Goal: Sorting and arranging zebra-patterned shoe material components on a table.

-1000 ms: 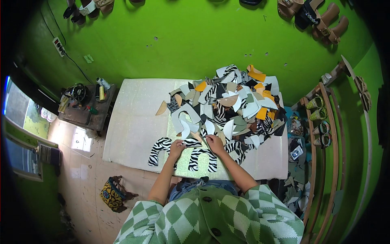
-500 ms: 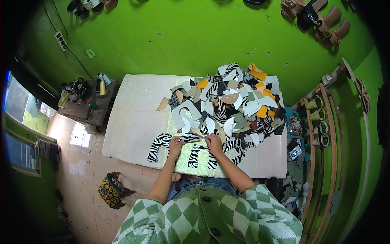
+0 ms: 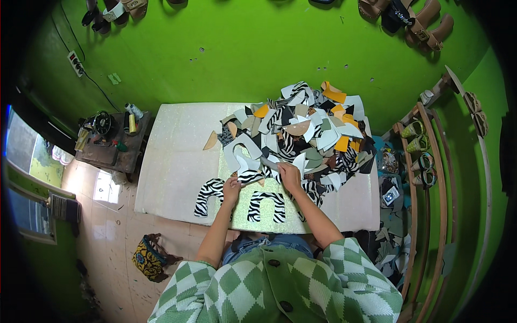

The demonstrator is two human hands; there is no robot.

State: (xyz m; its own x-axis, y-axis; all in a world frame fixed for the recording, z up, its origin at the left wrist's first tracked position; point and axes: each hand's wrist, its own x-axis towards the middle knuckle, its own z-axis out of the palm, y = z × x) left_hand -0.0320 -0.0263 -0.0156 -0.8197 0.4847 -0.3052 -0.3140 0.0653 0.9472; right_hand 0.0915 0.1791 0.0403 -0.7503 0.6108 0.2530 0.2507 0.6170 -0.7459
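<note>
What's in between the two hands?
A zebra-striped piece, held by the left hand, and a grey piece at the right hand; the head view shows both.

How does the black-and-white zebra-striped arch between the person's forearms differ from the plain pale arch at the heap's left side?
The black-and-white zebra-striped arch is patterned; the plain pale arch is not. The striped arch lies clear of the heap of scraps, fully visible; the pale arch sits against it, partly covered. Both are flat, curved cutouts.
</note>
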